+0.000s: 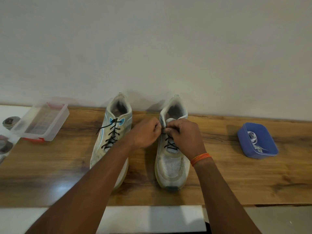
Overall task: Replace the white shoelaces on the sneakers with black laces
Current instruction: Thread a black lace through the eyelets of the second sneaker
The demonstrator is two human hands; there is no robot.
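Note:
Two worn white sneakers stand on the wooden table point(236, 179), toes toward me. The left sneaker point(112, 137) carries a black lace point(110, 135) threaded up its eyelets, with loose ends lying to its left. The right sneaker point(172, 164) has a black lace point(171, 145) crossed over its lower eyelets. Both hands meet at the top of its lacing. My left hand point(143, 134) and my right hand point(184, 137) each pinch the black lace there, fingers curled. White laces point(255, 141) lie in a blue tub point(243, 139) at the right.
A clear plastic box point(42, 120) with red clips sits at the back left. Round metal items point(10, 122) lie at the far left edge. A white wall rises right behind the shoes. A white surface point(152, 218) runs below the table's front edge.

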